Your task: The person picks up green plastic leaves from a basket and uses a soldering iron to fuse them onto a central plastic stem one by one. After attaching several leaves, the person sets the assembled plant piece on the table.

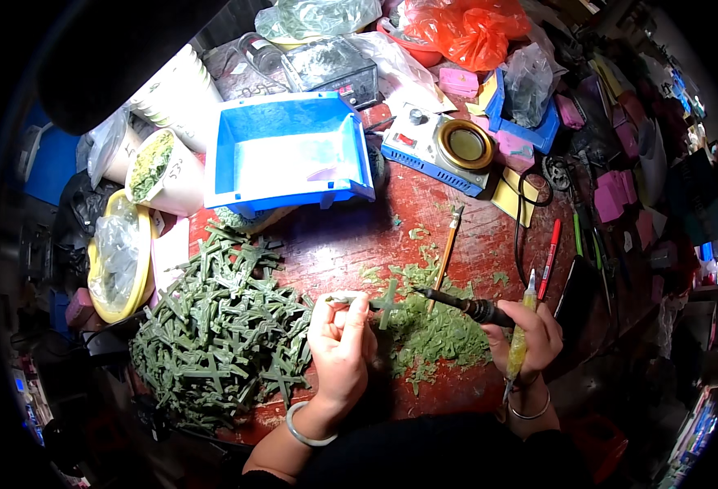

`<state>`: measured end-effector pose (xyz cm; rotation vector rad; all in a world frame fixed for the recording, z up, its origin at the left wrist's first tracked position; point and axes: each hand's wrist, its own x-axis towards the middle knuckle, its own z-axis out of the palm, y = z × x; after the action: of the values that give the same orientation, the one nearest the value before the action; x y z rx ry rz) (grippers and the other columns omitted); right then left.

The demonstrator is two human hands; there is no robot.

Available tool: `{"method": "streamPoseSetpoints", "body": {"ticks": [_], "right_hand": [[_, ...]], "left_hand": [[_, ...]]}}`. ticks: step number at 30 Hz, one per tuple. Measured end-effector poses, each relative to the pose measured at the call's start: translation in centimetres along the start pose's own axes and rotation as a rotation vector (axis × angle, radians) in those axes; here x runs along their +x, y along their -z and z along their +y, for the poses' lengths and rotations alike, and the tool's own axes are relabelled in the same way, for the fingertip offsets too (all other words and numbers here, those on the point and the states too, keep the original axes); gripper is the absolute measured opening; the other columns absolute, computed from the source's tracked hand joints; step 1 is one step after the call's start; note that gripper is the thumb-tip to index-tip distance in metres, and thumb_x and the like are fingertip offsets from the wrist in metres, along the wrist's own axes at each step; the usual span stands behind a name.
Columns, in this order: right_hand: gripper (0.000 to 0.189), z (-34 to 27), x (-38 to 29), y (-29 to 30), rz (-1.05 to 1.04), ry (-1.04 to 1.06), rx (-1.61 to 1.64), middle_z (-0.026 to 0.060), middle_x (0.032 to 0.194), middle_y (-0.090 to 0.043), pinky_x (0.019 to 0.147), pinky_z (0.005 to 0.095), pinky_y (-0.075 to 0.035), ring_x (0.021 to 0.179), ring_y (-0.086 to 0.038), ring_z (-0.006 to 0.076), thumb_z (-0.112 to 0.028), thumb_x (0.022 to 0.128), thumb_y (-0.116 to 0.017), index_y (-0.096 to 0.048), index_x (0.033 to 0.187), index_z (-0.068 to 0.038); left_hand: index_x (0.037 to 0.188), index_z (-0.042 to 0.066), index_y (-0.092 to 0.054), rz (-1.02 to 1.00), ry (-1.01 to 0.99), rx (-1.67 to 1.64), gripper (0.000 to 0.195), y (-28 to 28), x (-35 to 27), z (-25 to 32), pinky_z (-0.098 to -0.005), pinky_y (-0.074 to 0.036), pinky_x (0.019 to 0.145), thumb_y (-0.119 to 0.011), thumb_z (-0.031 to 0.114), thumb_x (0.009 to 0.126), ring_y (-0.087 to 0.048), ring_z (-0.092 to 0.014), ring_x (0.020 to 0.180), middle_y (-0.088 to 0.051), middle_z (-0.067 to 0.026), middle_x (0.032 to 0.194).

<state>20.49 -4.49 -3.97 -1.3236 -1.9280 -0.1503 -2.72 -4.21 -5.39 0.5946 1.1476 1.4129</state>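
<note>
Between the thumb and fingers of my left hand (343,342) is a green wax cross (388,304), its arms pointing out to the right. My right hand (527,342) grips a soldering-iron-like hot tool (484,310) with a black handle; its dark tip points left, a little to the right of the cross and apart from it. A second tool with a yellow wrapped handle (520,342) is also held among the right fingers, upright. Left of my left hand lies a large heap of green crosses (224,342). Green wax shavings (438,342) lie under and between the hands.
A blue plastic bin (288,198) stands behind the heap, beside a paper cup (172,183) of green and yellow scraps. A wax heater (438,150) sits at the back. A craft knife (447,253), a red pen (549,260) and a black cable (517,244) lie on the red tabletop.
</note>
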Motion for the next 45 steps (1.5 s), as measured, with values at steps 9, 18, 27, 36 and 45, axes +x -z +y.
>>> {"method": "streamPoseSetpoints", "body": {"ticks": [9, 18, 27, 36, 45], "right_hand": [[0.035, -0.03, 0.42, 0.0, -0.073, 0.036, 0.073, 0.0063, 0.073, -0.061, 0.05, 0.0304, -0.044, 0.057, -0.057, 0.0214, -0.03, 0.076, -0.082, -0.068, 0.094, -0.004], [0.034, -0.04, 0.62, -0.21, -0.109, 0.052, 0.088, 0.0072, 0.071, -0.058, 0.049, 0.03, -0.044, 0.056, -0.056, 0.0213, -0.026, 0.073, -0.085, -0.068, 0.091, -0.002], [0.034, -0.07, 0.66, -0.33, -0.113, 0.046, 0.093, 0.0074, 0.071, -0.058, 0.049, 0.0298, -0.043, 0.056, -0.056, 0.0212, -0.026, 0.073, -0.085, -0.068, 0.091, -0.002], [0.033, -0.01, 0.67, -0.38, -0.114, 0.049, 0.106, 0.0069, 0.07, -0.055, 0.048, 0.0301, -0.043, 0.055, -0.055, 0.0211, -0.023, 0.071, -0.086, -0.068, 0.091, -0.003], [0.034, 0.02, 0.61, -0.2, -0.11, 0.049, 0.088, 0.0088, 0.073, -0.06, 0.049, 0.0308, -0.043, 0.056, -0.056, 0.0225, -0.024, 0.072, -0.085, -0.067, 0.091, -0.002]], "left_hand": [[0.099, 0.005, -0.052, -0.045, -0.039, -0.029, 0.005, 0.42, -0.16, -0.4, -0.019, -0.028, 0.04, -0.057, 0.005, 0.098, -0.037, -0.002, 0.044, -0.052, 0.003, 0.065], [0.099, 0.004, -0.053, -0.028, -0.079, 0.009, 0.002, -0.2, -0.38, -0.25, -0.0205, -0.025, 0.037, -0.054, 0.006, 0.099, -0.03, -0.003, 0.04, -0.044, 0.0034, 0.054], [0.099, 0.003, -0.053, -0.027, -0.086, 0.003, 0.002, -0.13, -0.4, -0.34, -0.0204, -0.025, 0.037, -0.054, 0.005, 0.099, -0.03, -0.003, 0.04, -0.045, 0.0032, 0.055], [0.1, 0.004, -0.05, -0.065, -0.064, -0.039, 0.007, 0.18, -0.45, -0.37, -0.0183, -0.027, 0.04, -0.056, 0.002, 0.097, -0.037, -0.001, 0.045, -0.052, 0.0028, 0.065], [0.099, 0.004, -0.051, -0.038, -0.086, 0.006, 0.002, -0.18, -0.42, -0.22, -0.0204, -0.025, 0.037, -0.053, 0.004, 0.099, -0.029, -0.003, 0.04, -0.044, 0.0036, 0.055]]}}
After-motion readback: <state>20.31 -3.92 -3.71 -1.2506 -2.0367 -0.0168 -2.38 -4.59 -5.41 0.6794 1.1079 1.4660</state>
